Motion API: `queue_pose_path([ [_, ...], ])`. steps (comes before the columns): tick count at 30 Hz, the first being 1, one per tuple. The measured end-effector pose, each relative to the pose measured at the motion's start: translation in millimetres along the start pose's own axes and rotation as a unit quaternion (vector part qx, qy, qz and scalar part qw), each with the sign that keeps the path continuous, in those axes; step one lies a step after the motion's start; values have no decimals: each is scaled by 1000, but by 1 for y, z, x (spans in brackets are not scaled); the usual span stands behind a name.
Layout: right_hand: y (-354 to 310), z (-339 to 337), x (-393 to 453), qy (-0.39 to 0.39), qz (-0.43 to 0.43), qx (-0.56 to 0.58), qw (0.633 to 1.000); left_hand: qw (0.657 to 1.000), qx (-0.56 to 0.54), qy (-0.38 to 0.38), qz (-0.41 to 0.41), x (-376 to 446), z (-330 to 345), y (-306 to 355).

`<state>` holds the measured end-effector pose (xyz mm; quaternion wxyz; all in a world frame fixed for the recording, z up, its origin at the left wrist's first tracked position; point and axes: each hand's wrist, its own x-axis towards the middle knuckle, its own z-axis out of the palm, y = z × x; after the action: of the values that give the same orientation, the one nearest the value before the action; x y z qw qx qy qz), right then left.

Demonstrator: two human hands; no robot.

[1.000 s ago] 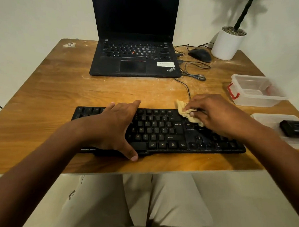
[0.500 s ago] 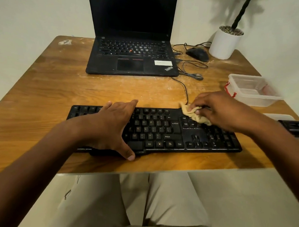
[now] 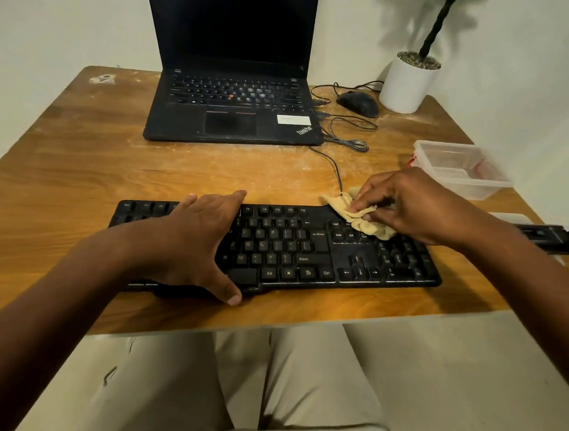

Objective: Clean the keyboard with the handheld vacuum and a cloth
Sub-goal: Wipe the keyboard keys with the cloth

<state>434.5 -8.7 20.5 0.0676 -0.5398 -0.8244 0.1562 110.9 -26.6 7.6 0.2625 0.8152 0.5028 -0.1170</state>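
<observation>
Wiping stage, likely near the end.
Right hand (image 3: pixel 417 205) pinches cloth (image 3: pixel 358 215) at keyboard's (image 3: pixel 307 249) two o'clock corner; left hand (image 3: pixel 197 237) flat, fingers relaxed.

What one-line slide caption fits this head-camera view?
Left hand steadies the black keyboard while the right hand wipes its top-right keys with a tan cloth.
</observation>
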Motion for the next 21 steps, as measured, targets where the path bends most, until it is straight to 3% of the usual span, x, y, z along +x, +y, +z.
queue_pose_path([
  [8,-46,21,27,-5,-54,37,998,1000,2,2,9,2,1,-2],
  [14,3,-4,-1,10,19,-16,1000,1000,7,1,10,3,1,-3],
  [19,-10,-4,-14,145,53,55,986,1000,7,4,9,3,1,-2],
  [21,-27,16,-21,140,46,60,987,1000,7,3,9,2,2,-2],
])
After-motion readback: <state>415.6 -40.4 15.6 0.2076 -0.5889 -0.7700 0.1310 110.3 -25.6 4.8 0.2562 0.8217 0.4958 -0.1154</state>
